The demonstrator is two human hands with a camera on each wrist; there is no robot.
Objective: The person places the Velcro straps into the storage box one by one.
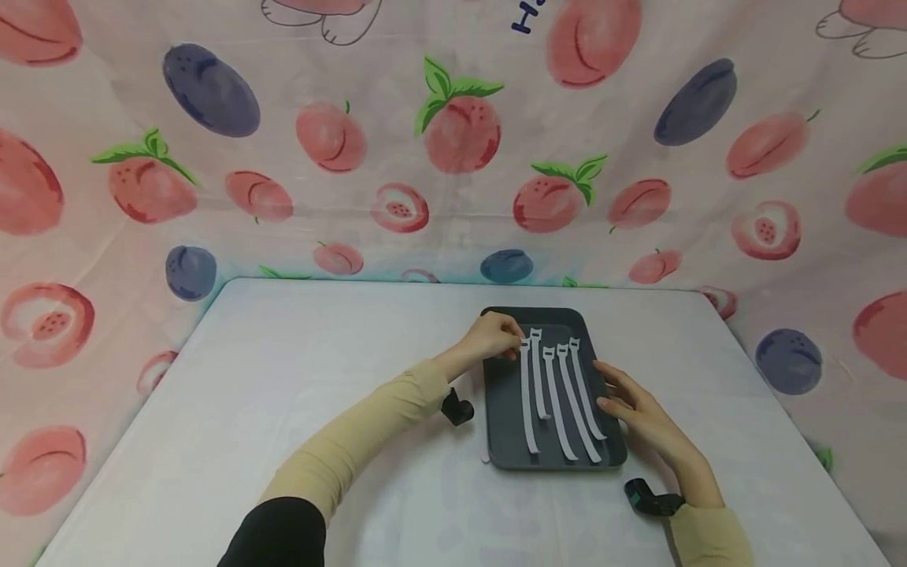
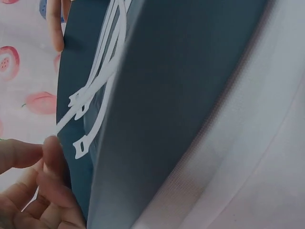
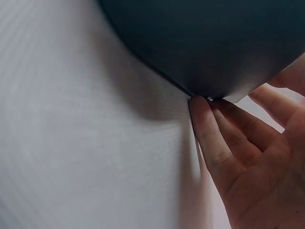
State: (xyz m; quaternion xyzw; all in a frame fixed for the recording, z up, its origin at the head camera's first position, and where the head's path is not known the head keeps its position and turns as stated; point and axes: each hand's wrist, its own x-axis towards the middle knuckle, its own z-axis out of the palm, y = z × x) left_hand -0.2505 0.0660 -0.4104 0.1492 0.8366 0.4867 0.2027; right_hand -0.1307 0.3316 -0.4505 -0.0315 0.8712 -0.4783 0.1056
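A dark grey tray point(image 1: 506, 425) lies on the table with several white cable-tie straps side by side in it, each with a slotted head at the far end. At the tray's far left, my left hand point(image 1: 492, 336) pinches the head end of a strap point(image 1: 527, 398) between thumb and fingertips. The left wrist view shows that strap point(image 2: 90, 93) running up from the fingertips over the tray, beside the other straps. Along the right rim, my right hand point(image 1: 648, 417) touches the tray with fairly straight fingers point(image 3: 209, 131), their tips against its lower outer side.
A white cloth covers the table point(image 1: 319, 339). Beside the tray's near left corner a thin white strip end point(image 1: 485, 457) shows. Behind and around the table hangs a fruit-print curtain point(image 1: 453, 213). Each wrist carries a black camera mount point(image 1: 457, 409).
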